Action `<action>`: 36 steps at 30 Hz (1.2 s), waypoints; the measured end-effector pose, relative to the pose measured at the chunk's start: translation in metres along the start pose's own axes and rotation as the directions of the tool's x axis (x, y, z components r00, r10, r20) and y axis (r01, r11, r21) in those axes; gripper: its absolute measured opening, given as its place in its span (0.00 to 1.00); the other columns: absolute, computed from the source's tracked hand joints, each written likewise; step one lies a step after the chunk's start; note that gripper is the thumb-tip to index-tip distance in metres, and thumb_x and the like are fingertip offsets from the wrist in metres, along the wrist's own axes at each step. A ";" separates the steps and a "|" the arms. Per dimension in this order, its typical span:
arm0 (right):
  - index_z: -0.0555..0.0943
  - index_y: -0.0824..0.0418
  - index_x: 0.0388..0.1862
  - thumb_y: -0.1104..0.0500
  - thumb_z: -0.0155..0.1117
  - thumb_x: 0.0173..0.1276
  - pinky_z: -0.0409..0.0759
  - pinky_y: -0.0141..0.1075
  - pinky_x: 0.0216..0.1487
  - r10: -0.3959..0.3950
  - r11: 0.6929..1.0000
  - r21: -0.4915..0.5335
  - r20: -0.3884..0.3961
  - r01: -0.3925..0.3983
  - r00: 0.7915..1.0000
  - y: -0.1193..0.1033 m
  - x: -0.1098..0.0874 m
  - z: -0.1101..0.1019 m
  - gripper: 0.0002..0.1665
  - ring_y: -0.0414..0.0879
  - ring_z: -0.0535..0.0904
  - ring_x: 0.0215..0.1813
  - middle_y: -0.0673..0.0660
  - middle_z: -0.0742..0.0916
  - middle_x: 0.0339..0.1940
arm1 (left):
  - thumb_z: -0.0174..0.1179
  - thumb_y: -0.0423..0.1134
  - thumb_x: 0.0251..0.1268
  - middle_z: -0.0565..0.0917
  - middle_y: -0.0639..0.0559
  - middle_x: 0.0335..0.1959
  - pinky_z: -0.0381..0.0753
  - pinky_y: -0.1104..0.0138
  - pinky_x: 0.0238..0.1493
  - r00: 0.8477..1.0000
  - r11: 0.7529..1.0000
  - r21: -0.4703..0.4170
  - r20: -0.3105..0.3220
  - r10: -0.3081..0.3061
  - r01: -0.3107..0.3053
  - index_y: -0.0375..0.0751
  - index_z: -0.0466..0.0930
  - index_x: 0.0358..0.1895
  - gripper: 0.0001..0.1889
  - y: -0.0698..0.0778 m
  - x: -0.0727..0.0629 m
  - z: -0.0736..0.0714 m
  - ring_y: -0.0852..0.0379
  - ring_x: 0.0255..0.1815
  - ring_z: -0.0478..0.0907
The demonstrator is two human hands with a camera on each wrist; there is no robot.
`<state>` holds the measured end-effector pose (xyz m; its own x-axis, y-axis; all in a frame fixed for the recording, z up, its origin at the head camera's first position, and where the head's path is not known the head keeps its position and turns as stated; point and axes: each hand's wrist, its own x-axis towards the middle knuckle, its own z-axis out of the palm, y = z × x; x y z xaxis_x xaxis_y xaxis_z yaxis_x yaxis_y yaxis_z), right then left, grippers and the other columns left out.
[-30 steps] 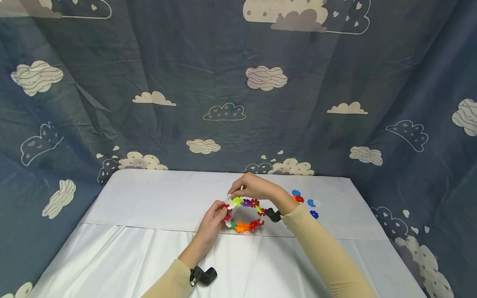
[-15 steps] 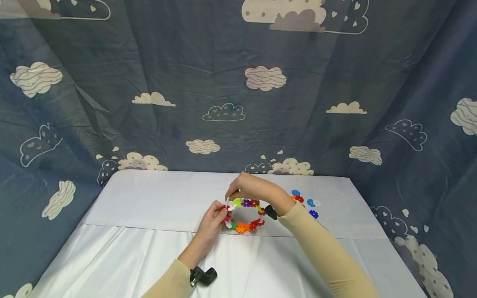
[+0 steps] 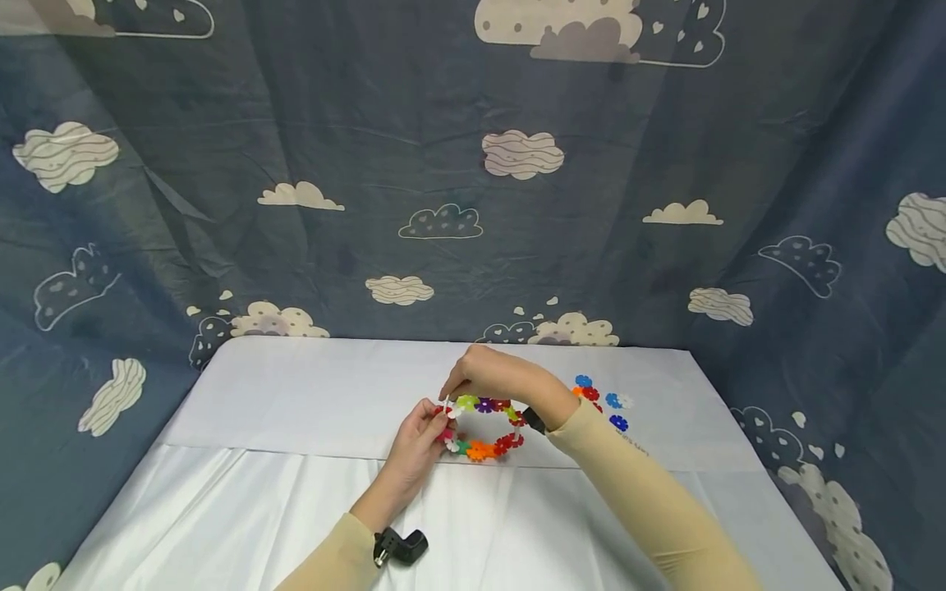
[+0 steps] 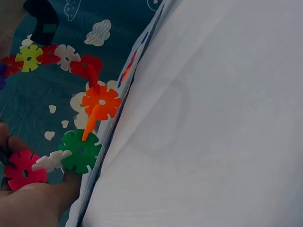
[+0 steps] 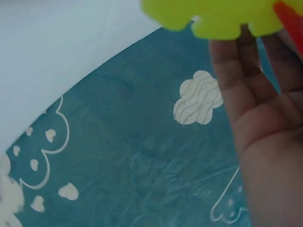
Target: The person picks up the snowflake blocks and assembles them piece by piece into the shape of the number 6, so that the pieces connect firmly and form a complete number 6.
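A ring of flower-shaped plastic discs (image 3: 481, 451) in many colours stands over the white table. My left hand (image 3: 416, 441) grips its left side; in the left wrist view the fingers hold a pink disc (image 4: 26, 171), with a white one and a green disc (image 4: 79, 151) linked beside it. From above, my right hand (image 3: 504, 376) reaches across to the ring's upper left and pinches a white disc (image 3: 447, 403) seen nearly edge-on. A yellow disc (image 5: 213, 19) fills the top of the right wrist view, hiding the right fingertips.
Several loose discs, among them a dark blue disc (image 3: 618, 423) and a red disc (image 3: 590, 394), lie on the table (image 3: 310, 394) right of the ring. Behind stands a dark curtain (image 3: 332, 254) with cloud prints. The right forearm passes close by the loose discs.
My right hand has shifted a little left and lowered the white disc to the ring's left end, turning it edge-on. The left hand has kept its grip in nearly the same place.
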<state>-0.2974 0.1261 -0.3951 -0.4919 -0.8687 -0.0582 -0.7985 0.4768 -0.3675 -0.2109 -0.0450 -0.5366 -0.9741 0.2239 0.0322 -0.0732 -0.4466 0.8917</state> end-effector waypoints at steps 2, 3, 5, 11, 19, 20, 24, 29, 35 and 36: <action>0.92 0.56 0.55 0.61 0.74 0.71 0.86 0.24 0.49 0.031 0.997 0.066 -0.019 -0.030 0.999 0.004 -0.003 0.001 0.14 0.38 0.92 0.48 0.52 0.95 0.48 | 0.51 0.34 0.85 0.81 0.57 0.41 0.81 0.68 0.51 1.000 1.000 0.002 -0.005 -0.003 0.003 0.48 0.68 0.40 0.08 0.001 0.000 0.000 0.57 0.48 0.79; 0.91 0.55 0.56 0.60 0.74 0.71 0.86 0.24 0.48 0.055 0.992 0.112 -0.031 -0.051 0.998 0.007 -0.005 0.001 0.15 0.37 0.92 0.47 0.52 0.95 0.48 | 0.51 0.34 0.85 0.81 0.57 0.41 0.81 0.67 0.52 1.000 1.000 0.008 -0.004 -0.002 0.002 0.48 0.68 0.41 0.08 0.001 0.000 0.000 0.56 0.48 0.79; 0.90 0.55 0.58 0.59 0.74 0.72 0.86 0.25 0.44 0.106 0.976 0.198 -0.061 -0.092 0.992 0.014 -0.012 0.000 0.17 0.36 0.92 0.45 0.52 0.95 0.48 | 0.51 0.35 0.86 0.81 0.57 0.41 0.82 0.66 0.53 1.000 1.000 0.027 0.001 0.003 -0.003 0.49 0.68 0.41 0.08 0.002 0.000 0.000 0.56 0.48 0.79; 0.89 0.54 0.62 0.55 0.72 0.74 0.87 0.34 0.47 0.315 0.876 0.428 -0.158 -0.222 0.936 0.038 -0.055 -0.007 0.19 0.42 0.90 0.43 0.54 0.94 0.47 | 0.52 0.37 0.86 0.82 0.56 0.42 0.85 0.61 0.58 1.000 0.998 0.061 -0.003 0.002 -0.002 0.48 0.68 0.44 0.06 0.003 0.002 0.001 0.53 0.50 0.79; 0.85 0.56 0.64 0.44 0.65 0.80 0.88 0.39 0.50 0.667 0.694 0.604 -0.334 -0.392 0.666 0.083 -0.149 0.007 0.23 0.55 0.87 0.46 0.62 0.90 0.49 | 0.51 0.38 0.86 0.81 0.53 0.46 0.84 0.61 0.60 1.000 0.998 0.063 -0.022 -0.017 0.018 0.40 0.68 0.59 0.09 0.004 0.002 0.000 0.50 0.55 0.77; 0.85 0.57 0.65 0.44 0.64 0.81 0.89 0.40 0.50 0.708 0.665 0.615 -0.339 -0.423 0.620 0.089 -0.159 0.011 0.24 0.56 0.86 0.46 0.63 0.90 0.50 | 0.52 0.38 0.86 0.81 0.52 0.47 0.84 0.61 0.61 1.000 0.997 0.069 -0.019 -0.020 0.021 0.40 0.68 0.63 0.12 0.004 0.001 0.000 0.50 0.56 0.77; 0.83 0.59 0.67 0.45 0.63 0.81 0.88 0.40 0.45 0.834 0.542 0.599 -0.298 -0.590 0.464 0.109 -0.187 0.031 0.26 0.56 0.83 0.43 0.65 0.88 0.48 | 0.55 0.42 0.84 0.81 0.47 0.52 0.81 0.62 0.65 1.000 0.994 0.108 -0.008 -0.026 0.027 0.41 0.66 0.74 0.23 0.006 0.000 -0.002 0.48 0.59 0.75; 0.82 0.63 0.67 0.46 0.68 0.77 0.81 0.37 0.37 0.888 0.458 0.484 -0.211 -0.745 0.409 0.128 -0.202 0.057 0.29 0.51 0.79 0.37 0.64 0.86 0.42 | 0.57 0.43 0.83 0.82 0.50 0.51 0.80 0.61 0.67 1.000 0.993 0.119 -0.010 -0.024 0.025 0.43 0.66 0.77 0.26 0.006 -0.001 -0.002 0.50 0.59 0.76; 0.84 0.66 0.63 0.45 0.75 0.69 0.84 0.44 0.45 0.887 0.461 0.370 -0.190 -0.806 0.420 0.129 -0.200 0.078 0.32 0.55 0.78 0.46 0.66 0.87 0.49 | 0.55 0.37 0.84 0.81 0.54 0.45 0.81 0.62 0.63 0.999 0.996 0.086 -0.038 -0.003 0.007 0.46 0.71 0.72 0.19 0.005 -0.001 0.001 0.51 0.56 0.77; 0.84 0.66 0.62 0.46 0.76 0.69 0.85 0.48 0.48 0.887 0.461 0.361 -0.194 -0.811 0.418 0.128 -0.198 0.080 0.32 0.56 0.79 0.47 0.66 0.87 0.50 | 0.55 0.37 0.84 0.82 0.53 0.47 0.81 0.62 0.62 0.999 0.996 0.084 -0.044 -0.001 0.005 0.47 0.71 0.70 0.18 0.005 -0.001 0.000 0.51 0.56 0.77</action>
<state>-0.2745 0.3487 -0.5046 -0.9816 0.0859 -0.1706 0.1562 0.8753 -0.4576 -0.2102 -0.0471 -0.5319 -0.9825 0.1860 0.0112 -0.0597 -0.3714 0.9265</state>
